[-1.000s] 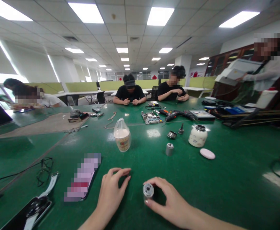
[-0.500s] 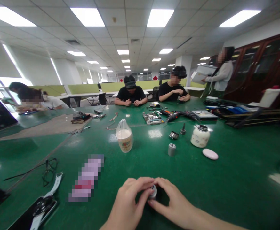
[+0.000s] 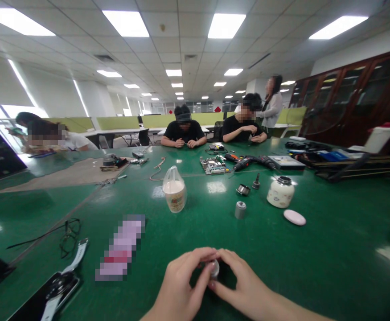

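Near side of the desk: little metal cylinder, kinda hidden
Left hand: pinching it
Right hand: holding it too
Further back: lookalike cylinder, standing upright

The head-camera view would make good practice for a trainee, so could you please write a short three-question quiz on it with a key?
1. True or false: the left hand and the right hand meet at one small silver metal cylinder.
2. Which lies nearest the pale pink oval object?
A) the white cup in a clear plastic bag
B) the cream round patterned jar
C) the thin black-framed glasses
3. Fill the gap: the second silver metal cylinder, out of the hands' grasp, stands ____ on the green tabletop.

Key: 1 true; 2 B; 3 upright.
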`<state>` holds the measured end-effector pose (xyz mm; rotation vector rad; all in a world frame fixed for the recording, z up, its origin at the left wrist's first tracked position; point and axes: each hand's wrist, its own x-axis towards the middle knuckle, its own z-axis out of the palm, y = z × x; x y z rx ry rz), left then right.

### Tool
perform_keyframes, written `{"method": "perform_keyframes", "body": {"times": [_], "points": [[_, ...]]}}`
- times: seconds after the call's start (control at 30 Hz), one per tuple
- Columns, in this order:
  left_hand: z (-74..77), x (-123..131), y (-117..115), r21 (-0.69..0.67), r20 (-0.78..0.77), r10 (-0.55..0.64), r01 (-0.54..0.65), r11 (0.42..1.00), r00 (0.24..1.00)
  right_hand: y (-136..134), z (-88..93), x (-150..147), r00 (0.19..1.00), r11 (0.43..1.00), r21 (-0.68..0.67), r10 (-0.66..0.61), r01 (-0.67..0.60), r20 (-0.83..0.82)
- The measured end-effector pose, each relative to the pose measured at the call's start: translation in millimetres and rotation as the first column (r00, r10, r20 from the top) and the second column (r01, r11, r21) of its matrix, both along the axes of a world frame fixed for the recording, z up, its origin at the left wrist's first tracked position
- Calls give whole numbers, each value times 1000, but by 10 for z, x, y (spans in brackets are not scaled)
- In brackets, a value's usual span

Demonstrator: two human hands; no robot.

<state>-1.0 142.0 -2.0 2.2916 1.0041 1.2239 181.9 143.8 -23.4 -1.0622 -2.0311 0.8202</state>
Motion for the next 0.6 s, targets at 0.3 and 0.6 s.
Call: {"method": "perform_keyframes", "body": {"times": [0.3, 0.6], "points": [[-50, -41, -9, -11, -75, 2, -3, 1000, 997, -23, -13, 18, 1000, 1000, 12, 15, -14, -23], [-318, -37, 46, -267, -16, -5, 1, 964, 1000, -40, 219, 86, 998, 992, 123, -37, 42, -44]]}}
